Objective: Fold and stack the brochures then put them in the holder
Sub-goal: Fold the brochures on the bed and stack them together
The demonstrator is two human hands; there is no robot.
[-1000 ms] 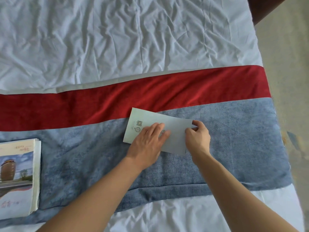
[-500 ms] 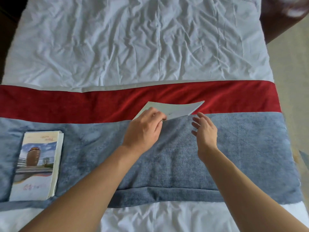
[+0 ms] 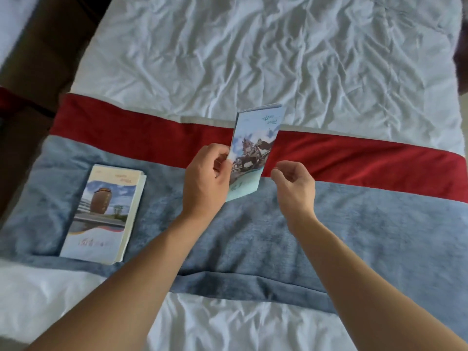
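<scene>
Single head-worn view, looking forward and down across bed [image 3: 278, 59] from foot edge (wide-angle, edges bowed); both forearms enter from bottom, close to lens.

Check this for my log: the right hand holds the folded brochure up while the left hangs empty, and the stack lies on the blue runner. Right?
Not quite. The head view shows the left hand holding the folded brochure; the right hand is empty. The stack does lie on the blue runner.

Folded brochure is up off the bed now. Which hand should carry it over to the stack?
Probably left. The left hand already grips the folded brochure, and the stack lies on its side. The right hand holds nothing.
</scene>
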